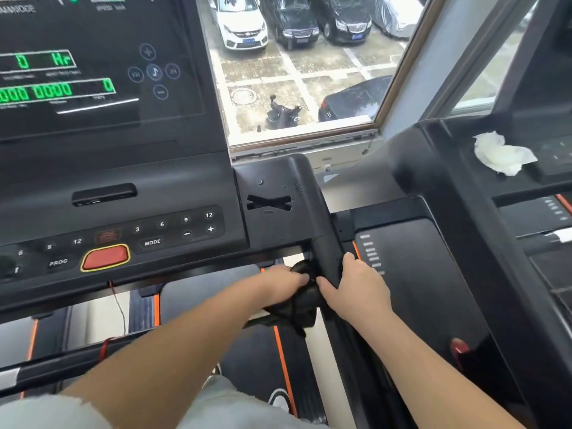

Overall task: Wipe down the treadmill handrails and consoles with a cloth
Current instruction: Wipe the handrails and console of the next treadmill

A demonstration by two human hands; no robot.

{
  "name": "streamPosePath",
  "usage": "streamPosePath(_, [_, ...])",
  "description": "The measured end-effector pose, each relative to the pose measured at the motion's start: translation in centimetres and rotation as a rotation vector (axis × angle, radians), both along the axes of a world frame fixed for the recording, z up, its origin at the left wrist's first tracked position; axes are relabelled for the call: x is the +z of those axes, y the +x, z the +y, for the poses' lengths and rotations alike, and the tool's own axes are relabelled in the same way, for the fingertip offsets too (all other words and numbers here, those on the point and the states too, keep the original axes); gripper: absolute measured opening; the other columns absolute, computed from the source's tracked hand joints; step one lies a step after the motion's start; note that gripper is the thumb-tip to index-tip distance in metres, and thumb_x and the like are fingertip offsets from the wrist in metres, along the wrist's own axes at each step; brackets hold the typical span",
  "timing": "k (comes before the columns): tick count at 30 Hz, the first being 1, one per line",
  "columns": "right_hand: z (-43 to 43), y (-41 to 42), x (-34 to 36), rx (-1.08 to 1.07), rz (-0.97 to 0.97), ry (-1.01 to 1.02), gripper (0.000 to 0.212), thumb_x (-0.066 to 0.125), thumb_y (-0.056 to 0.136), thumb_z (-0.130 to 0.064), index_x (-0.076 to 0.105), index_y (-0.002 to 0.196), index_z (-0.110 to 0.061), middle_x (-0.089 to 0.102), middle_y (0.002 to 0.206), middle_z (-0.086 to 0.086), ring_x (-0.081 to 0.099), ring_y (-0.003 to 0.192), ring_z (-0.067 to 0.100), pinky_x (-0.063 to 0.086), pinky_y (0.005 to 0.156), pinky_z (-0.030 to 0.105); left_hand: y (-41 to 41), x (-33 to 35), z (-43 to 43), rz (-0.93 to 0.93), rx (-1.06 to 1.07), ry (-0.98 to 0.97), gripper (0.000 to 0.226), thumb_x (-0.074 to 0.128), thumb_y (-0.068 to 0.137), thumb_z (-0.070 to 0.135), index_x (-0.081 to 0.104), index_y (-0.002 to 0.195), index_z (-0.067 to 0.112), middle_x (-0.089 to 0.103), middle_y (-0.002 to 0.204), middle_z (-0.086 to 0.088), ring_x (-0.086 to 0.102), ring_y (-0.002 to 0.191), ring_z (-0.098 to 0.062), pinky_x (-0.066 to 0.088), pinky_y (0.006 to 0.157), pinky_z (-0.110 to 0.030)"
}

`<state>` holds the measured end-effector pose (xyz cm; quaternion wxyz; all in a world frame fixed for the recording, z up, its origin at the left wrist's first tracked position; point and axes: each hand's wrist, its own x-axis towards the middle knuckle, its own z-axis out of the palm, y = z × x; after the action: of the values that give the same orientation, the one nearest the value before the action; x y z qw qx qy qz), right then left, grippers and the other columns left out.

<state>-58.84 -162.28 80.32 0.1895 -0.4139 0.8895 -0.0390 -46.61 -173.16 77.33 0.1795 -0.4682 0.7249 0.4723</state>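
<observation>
Nearest, two bare forearms reach forward over pale clothing at the lower edge. The left grip (pixel 286 280) closes its fingers on a dark cloth (pixel 301 309) bunched against the lower end of the right handrail (pixel 323 239); the fingertips are blurred. Part of the cloth hangs below the rail. The right grip (pixel 356 284) wraps the same handrail just beside the cloth, thumb on the inner side, fingers on the outer.

Below them runs the black belt (pixel 247 354), edged by an orange stripe. Beyond, the console (pixel 173 187) carries a red button (pixel 105 257) with a yellow border, keys marked "PROG" and "MODE", the numbers 3, 6, 9, 12, and plus and minus signs. A thin red cord (pixel 120 308) hangs under it. The screen (pixel 93 35) above shows green digits: "0", "Hr" and rows of zeros.

To the right stands a second treadmill (pixel 433 274), with a crumpled white tissue (pixel 503 153) on its console. Farthest, a window (pixel 390 97) looks down on wet paving, a scooter (pixel 281 114), a white car (pixel 241 24) and dark cars.
</observation>
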Motion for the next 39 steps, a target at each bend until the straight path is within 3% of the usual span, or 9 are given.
streamPosePath(8, [0.2,-0.4,-0.1,0.015,-0.001,-0.007,0.047,0.061,0.092,-0.058,0.044,0.102,-0.016,0.055,0.099,0.001,0.06,0.098,0.027,0.043,0.068,0.035,7.5,-1.6,8.7,0.233,-0.251,-0.833,0.056,0.053,0.083,0.041,0.056,0.137,0.026,0.058,0.142,0.003,0.053,0.126,-0.027,0.042,0.109,-0.051])
streamPosePath(11, [0.1,-0.4,-0.1,0.016,-0.004,-0.009,0.046,0.061,0.092,-0.058,0.046,0.103,-0.015,0.057,0.099,0.001,0.057,0.091,0.024,0.047,0.067,0.035,5.6,-1.1,6.2,0.135,-0.237,-0.755,0.038,0.047,0.091,0.046,0.058,0.125,0.031,0.066,0.124,0.005,0.062,0.107,-0.027,0.05,0.09,-0.042])
streamPosePath(16, [0.1,-0.1,0.3,0.02,0.019,0.017,0.052,0.06,0.092,-0.061,0.05,0.112,-0.014,0.062,0.108,0.003,0.063,0.1,0.026,0.045,0.067,0.032,0.5,0.3,-0.4,-0.003,0.054,0.106,0.038,0.049,0.097,0.049,0.068,0.112,0.02,0.072,0.112,-0.01,0.066,0.106,-0.032,0.051,0.1,-0.041])
streamPosePath(21, [0.1,0.1,0.4,0.023,0.031,0.038,0.057,0.06,0.091,-0.062,0.05,0.121,-0.013,0.063,0.116,0.004,0.064,0.107,0.027,0.048,0.07,0.034,2.6,-0.1,3.8,0.007,-0.081,-0.47,0.03,0.043,0.099,0.05,0.059,0.11,0.027,0.068,0.111,-0.002,0.064,0.105,-0.031,0.05,0.086,-0.039])
streamPosePath(24, [0.2,0.1,0.3,0.023,0.036,0.03,0.055,0.06,0.091,-0.062,0.05,0.113,-0.013,0.063,0.113,0.006,0.063,0.104,0.029,0.052,0.073,0.037,5.7,-0.7,8.4,0.155,-0.154,-0.846,0.036,0.059,0.088,0.037,0.064,0.122,0.026,0.068,0.13,0.005,0.061,0.121,-0.026,0.046,0.105,-0.045])
streamPosePath(28, [0.8,0.3,-0.1,0.009,0.027,0.021,0.063,0.056,0.091,-0.066,0.049,0.122,-0.012,0.061,0.118,0.007,0.061,0.11,0.03,0.055,0.078,0.041,9.2,-1.8,11.9,0.353,-0.145,-0.892,0.058,0.076,0.073,0.027,0.067,0.129,0.02,0.065,0.14,0.005,0.057,0.135,-0.021,0.042,0.115,-0.052])
streamPosePath(31, [1.5,1.0,-0.1,-0.028,-0.015,-0.021,0.068,0.056,0.093,-0.065,0.046,0.134,-0.011,0.058,0.128,0.009,0.056,0.12,0.031,0.055,0.082,0.044,11.1,-2.4,14.9,0.317,-0.127,-0.804,0.042,0.068,0.08,0.026,0.066,0.122,0.029,0.072,0.123,0.009,0.065,0.12,-0.018,0.048,0.111,-0.043])
streamPosePath(35, [2.7,4.4,0.4,0.18,0.15,-0.296,0.065,0.064,0.097,-0.044,0.047,0.148,-0.009,0.049,0.15,0.01,0.041,0.141,0.028,0.043,0.11,0.044,14.0,-3.5,16.2,0.253,0.93,0.032,0.022,0.048,0.104,0.034,0.066,0.111,0.022,0.073,0.099,-0.003,0.067,0.093,-0.028,0.056,0.093,-0.044])
streamPosePath(39, [2.6,7.9,0.4,0.456,-0.011,-0.28,0.058,0.069,0.094,-0.034,0.051,0.146,-0.016,0.053,0.144,-0.002,0.044,0.137,0.019,0.043,0.108,0.035,17.3,-5.0,13.8,0.59,1.743,0.615,0.034,0.054,0.106,0.036,0.06,0.128,0.011,0.075,0.111,-0.018,0.074,0.095,-0.038,0.063,0.068,-0.052])
